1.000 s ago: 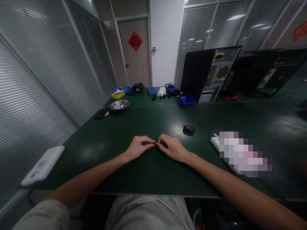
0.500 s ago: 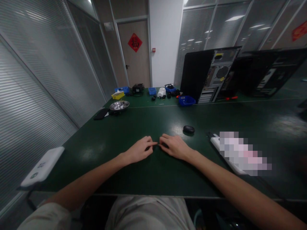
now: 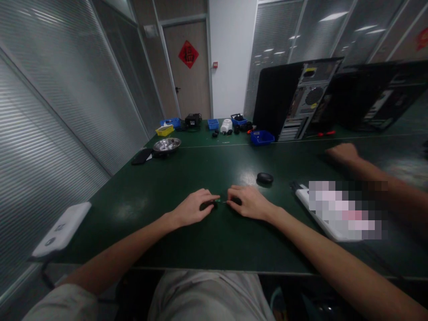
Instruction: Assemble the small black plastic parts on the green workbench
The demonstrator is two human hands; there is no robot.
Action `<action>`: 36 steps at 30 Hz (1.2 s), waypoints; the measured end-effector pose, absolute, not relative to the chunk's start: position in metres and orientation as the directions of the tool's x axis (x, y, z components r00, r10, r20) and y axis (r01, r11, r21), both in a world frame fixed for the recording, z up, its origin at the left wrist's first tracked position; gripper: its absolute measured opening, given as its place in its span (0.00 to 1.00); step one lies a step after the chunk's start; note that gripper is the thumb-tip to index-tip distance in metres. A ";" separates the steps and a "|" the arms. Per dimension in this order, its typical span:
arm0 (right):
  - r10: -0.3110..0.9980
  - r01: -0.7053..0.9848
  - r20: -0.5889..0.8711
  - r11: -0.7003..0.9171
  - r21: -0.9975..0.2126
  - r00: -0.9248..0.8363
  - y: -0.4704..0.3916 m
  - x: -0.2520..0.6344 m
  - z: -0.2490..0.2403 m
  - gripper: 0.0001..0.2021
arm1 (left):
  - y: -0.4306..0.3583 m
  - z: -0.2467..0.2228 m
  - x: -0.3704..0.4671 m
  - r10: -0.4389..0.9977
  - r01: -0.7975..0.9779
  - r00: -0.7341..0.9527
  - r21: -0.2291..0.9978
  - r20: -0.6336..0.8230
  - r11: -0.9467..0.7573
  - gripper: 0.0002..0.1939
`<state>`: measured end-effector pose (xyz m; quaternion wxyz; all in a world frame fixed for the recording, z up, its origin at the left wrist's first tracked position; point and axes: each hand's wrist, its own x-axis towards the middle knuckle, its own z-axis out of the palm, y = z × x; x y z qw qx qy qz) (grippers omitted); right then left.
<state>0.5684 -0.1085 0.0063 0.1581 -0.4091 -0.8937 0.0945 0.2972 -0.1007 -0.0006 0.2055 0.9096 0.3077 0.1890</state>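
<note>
My left hand (image 3: pixel 194 207) rests on the green table (image 3: pixel 214 240) and pinches a small dark part (image 3: pixel 207 205) between thumb and fingers. My right hand (image 3: pixel 249 201) lies just to its right, fingers curled on another small dark piece (image 3: pixel 236 201). The two pieces are a short gap apart, with a thin bit showing between the fingertips. What the pieces are is too small and dark to tell.
A black mouse (image 3: pixel 265 178) lies beyond my right hand. A white keyboard-like object (image 3: pixel 302 195) sits at right, where another person's arm (image 3: pixel 364 171) reaches in. A white device (image 3: pixel 60 229) is at the left edge. A metal bowl (image 3: pixel 166 145), blue bins (image 3: pixel 261 137) and computer towers (image 3: pixel 294 100) stand farther back.
My hands have drawn slightly apart, and the dark piece under my left fingers now shows. Another person's arm has come into view at the right.
</note>
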 end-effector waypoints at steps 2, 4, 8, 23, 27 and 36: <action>0.763 0.704 0.207 0.645 -0.296 -0.612 -0.107 0.568 0.004 0.05 | -0.102 -0.001 0.299 0.636 0.460 0.737 0.517 0.231 -0.722 0.16; 0.767 0.708 0.208 0.640 -0.298 -0.607 -0.106 0.569 0.003 0.04 | -0.103 -0.003 0.302 0.627 0.441 0.734 0.519 0.261 -0.732 0.12; 0.779 0.718 0.210 0.627 -0.304 -0.591 -0.106 0.569 0.003 0.04 | -0.108 -0.008 0.310 0.618 0.437 0.731 0.497 0.290 -0.750 0.12; 0.792 0.719 0.200 0.609 -0.335 -0.577 -0.108 0.569 0.006 0.05 | 0.003 -0.005 0.068 0.965 0.953 -0.044 0.301 0.260 -0.038 0.14; 0.791 0.719 0.204 0.611 -0.331 -0.577 -0.109 0.568 0.006 0.05 | -0.001 0.005 0.002 0.934 0.946 -0.237 0.281 0.266 0.160 0.09; 0.795 0.725 0.190 0.604 -0.329 -0.576 -0.110 0.567 0.009 0.05 | 0.005 -0.007 -0.016 0.896 0.919 -0.347 0.290 0.277 0.266 0.11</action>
